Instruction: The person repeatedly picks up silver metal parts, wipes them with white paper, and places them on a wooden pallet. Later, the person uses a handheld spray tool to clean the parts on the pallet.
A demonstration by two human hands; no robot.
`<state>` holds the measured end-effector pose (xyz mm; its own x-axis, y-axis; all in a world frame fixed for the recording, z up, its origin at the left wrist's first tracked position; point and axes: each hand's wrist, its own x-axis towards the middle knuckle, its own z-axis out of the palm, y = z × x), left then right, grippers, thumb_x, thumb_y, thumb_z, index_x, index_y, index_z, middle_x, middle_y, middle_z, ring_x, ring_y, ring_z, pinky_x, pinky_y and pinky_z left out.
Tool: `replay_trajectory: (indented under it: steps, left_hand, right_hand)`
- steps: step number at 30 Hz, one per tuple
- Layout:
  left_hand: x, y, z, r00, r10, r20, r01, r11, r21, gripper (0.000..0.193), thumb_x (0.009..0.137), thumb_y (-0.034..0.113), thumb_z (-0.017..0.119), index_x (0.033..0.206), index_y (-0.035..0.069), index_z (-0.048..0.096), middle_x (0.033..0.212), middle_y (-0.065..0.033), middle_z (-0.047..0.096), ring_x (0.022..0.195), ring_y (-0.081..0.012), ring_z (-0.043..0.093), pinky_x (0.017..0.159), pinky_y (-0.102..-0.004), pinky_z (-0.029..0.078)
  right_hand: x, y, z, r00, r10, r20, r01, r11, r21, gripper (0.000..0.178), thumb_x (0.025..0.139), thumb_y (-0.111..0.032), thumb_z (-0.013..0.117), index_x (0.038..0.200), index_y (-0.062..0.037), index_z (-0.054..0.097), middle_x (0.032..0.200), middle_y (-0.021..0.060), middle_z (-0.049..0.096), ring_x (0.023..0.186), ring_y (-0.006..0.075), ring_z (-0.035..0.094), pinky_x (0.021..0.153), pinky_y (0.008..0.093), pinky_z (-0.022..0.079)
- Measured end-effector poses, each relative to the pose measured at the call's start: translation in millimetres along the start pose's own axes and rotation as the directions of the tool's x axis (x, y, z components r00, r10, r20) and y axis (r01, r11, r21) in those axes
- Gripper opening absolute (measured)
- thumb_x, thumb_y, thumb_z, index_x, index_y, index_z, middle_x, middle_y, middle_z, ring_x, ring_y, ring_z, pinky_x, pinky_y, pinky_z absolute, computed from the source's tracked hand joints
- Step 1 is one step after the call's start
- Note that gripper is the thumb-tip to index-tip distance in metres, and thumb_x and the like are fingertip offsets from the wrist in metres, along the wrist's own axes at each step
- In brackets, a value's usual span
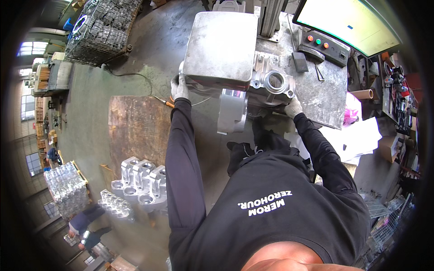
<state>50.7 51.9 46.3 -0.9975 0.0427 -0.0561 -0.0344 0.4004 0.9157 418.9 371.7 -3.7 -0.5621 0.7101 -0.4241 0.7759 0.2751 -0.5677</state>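
Note:
A large cast aluminium housing (271, 83) with a round bore lies on the steel workbench (325, 95), partly under a flat grey metal block (221, 45) of the machine. My left hand (180, 88), in a white glove, grips the casting's left end. My right hand (294, 107), also gloved, holds its right front corner near the bench edge. Both black sleeves reach forward from the lower edge.
A control box (326, 46) with coloured buttons and a monitor (350, 22) stand at the back right. A wooden pallet (135, 128) with several finished castings (142, 180) lies to my left. A wire cage of parts (101, 29) stands far left. Another person (86, 226) crouches at lower left.

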Motion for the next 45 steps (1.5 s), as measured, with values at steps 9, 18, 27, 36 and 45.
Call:
replay_trajectory:
  steps: [9,18,27,36,45]
  left_hand:
    - [-85,-36,-34,0.996,-0.032,-0.082,0.045,0.985,0.166,0.052,0.098,0.041,0.056,0.127,-0.002,0.054,0.125,-0.0214,0.062,0.117,-0.0364,0.057,0.101,-0.0417,0.043]
    - [-352,-233,-108,0.849,-0.521,-0.094,0.518,0.782,0.346,0.048,0.098,0.04,0.057,0.121,-0.003,0.058,0.117,-0.0221,0.065,0.111,-0.0329,0.061,0.097,-0.0398,0.046]
    - [-468,-283,-113,0.558,-0.828,-0.05,0.825,0.547,0.145,0.055,0.094,0.039,0.057,0.127,-0.006,0.056,0.125,-0.0243,0.061,0.115,-0.0342,0.059,0.098,-0.0399,0.045]
    - [-409,-233,-93,0.753,-0.645,-0.128,0.614,0.759,-0.214,0.034,0.1,0.025,0.058,0.122,0.001,0.056,0.089,-0.0033,0.06,0.077,-0.0108,0.054,0.072,-0.0282,0.049]
    - [-448,-247,-95,0.644,-0.731,-0.225,0.728,0.676,-0.113,0.041,0.099,0.029,0.057,0.125,-0.002,0.056,0.105,-0.0131,0.065,0.092,-0.0212,0.061,0.082,-0.0351,0.051]
  right_hand:
    - [2,16,-16,0.974,-0.186,0.132,0.196,0.978,-0.071,0.068,0.067,-0.037,0.086,0.124,-0.0088,0.061,0.132,0.0188,0.054,0.119,0.0387,0.057,0.098,0.0454,0.048]
    - [4,16,-13,0.983,-0.175,0.064,0.18,0.978,-0.101,0.06,0.07,-0.036,0.084,0.119,-0.0099,0.064,0.124,0.0208,0.058,0.114,0.0382,0.06,0.096,0.045,0.05]
    - [18,21,-10,0.965,-0.238,0.106,0.238,0.971,0.012,0.054,0.071,-0.042,0.082,0.11,-0.0071,0.068,0.114,0.02,0.065,0.109,0.0364,0.063,0.093,0.043,0.051]
    - [19,18,-14,0.965,-0.208,0.16,0.206,0.978,0.03,0.051,0.071,-0.034,0.081,0.112,-0.0059,0.068,0.11,0.0178,0.069,0.103,0.032,0.067,0.092,0.0389,0.052]
    - [46,3,-94,0.987,-0.159,-0.001,0.159,0.985,0.073,0.048,0.073,-0.007,0.065,0.121,-0.0059,0.066,0.115,0.0143,0.071,0.096,0.0244,0.07,0.089,0.0336,0.053]
